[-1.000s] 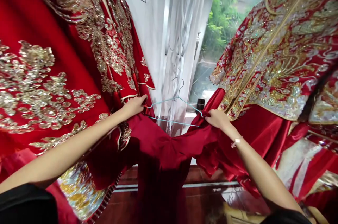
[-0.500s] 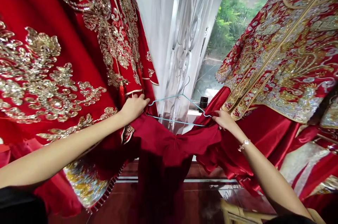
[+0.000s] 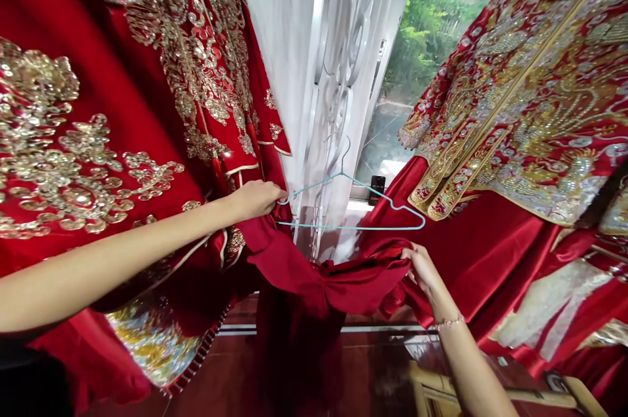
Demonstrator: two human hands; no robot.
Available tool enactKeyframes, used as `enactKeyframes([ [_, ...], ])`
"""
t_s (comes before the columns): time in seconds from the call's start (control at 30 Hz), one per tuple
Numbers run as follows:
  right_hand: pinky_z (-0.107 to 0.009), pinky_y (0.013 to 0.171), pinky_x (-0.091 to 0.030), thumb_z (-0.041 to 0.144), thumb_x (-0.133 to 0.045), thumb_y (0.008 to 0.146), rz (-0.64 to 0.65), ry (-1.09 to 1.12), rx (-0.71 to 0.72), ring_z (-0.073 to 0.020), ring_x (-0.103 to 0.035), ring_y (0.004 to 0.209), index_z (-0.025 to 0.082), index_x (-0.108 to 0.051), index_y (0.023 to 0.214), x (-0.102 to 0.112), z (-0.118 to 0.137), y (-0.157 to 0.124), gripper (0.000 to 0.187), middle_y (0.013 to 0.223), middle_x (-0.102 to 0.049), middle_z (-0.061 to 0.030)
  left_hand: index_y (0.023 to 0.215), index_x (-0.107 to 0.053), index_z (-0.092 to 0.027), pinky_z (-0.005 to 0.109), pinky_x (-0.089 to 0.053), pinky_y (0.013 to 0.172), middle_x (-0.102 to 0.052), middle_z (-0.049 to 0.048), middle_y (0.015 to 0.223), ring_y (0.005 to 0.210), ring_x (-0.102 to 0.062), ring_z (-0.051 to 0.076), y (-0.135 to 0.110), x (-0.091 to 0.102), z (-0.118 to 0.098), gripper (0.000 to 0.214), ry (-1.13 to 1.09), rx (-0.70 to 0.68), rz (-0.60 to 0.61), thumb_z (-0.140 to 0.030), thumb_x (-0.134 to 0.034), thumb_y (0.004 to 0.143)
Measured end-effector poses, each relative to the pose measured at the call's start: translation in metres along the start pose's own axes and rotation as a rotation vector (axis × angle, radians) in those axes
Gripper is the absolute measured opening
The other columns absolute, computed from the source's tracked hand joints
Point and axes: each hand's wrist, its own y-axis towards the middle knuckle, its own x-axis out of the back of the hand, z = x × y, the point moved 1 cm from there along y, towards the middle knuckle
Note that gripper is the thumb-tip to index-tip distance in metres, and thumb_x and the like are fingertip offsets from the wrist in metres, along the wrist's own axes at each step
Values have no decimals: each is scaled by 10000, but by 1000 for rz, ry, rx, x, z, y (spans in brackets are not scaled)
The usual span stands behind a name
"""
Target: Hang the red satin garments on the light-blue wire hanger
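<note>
A dark red dress (image 3: pixel 299 273) hangs in front of me, its neckline stretched between my two hands. My left hand (image 3: pixel 259 199) is closed at the left end of a light blue wire hanger (image 3: pixel 350 227), gripping the dress shoulder there. That end of the hanger is hidden by the fingers and cloth. My right hand (image 3: pixel 422 266) pinches the right shoulder of the dress, below and apart from the hanger's bare right end. The hanger's hook points up and its right arm is free of cloth.
Red garments with gold and silver beading hang close on the left (image 3: pixel 210 76) and right (image 3: pixel 530 96). White curtains (image 3: pixel 299 44) and a window (image 3: pixel 422 44) lie behind. A black phone (image 3: pixel 377 189) stands by the window. A bamboo-like frame (image 3: pixel 441 384) is at lower right.
My right hand has drawn the right shoulder of the dress down off the hanger, baring that end. My left hand stays at the left end.
</note>
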Motion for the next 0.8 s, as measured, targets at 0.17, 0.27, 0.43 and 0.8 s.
enactKeyframes([
  [0.17, -203, 278, -190, 283, -569, 472, -86, 191, -15, -64, -266, 251, 228, -472, 525, -6, -39, -20, 123, 330, -388, 86, 923, -775, -163, 268, -532, 872, -796, 33, 962, 891, -716, 180, 15, -13, 30, 397, -496, 43, -65, -73, -456, 705],
  [0.27, -209, 278, -215, 300, -603, 488, -133, 246, -59, -83, -306, 249, 230, -487, 538, -7, -66, -35, 144, 327, -403, 82, 859, -752, -131, 250, -543, 798, -779, 34, 855, 802, -695, 167, 10, -31, 45, 393, -683, 160, -116, -65, -434, 638],
  [0.43, -229, 331, -284, 337, -618, 531, -248, 225, -4, -86, -344, 313, 232, -501, 530, -14, -109, -64, 158, 376, -438, 73, 903, -725, -191, 313, -500, 970, -747, 56, 1087, 1053, -685, 220, -48, -88, 22, 403, -479, 364, -233, -26, -409, 714],
  [0.8, -471, 919, -563, 465, -589, 555, -269, -198, -103, -376, -740, 954, 178, -801, 821, -68, -235, -118, 445, 955, -800, -162, 1243, -648, -7, 352, -510, 985, -527, 321, 1435, 1166, -698, 289, -229, -337, -92, 553, -391, 824, 581, 74, -267, 851],
])
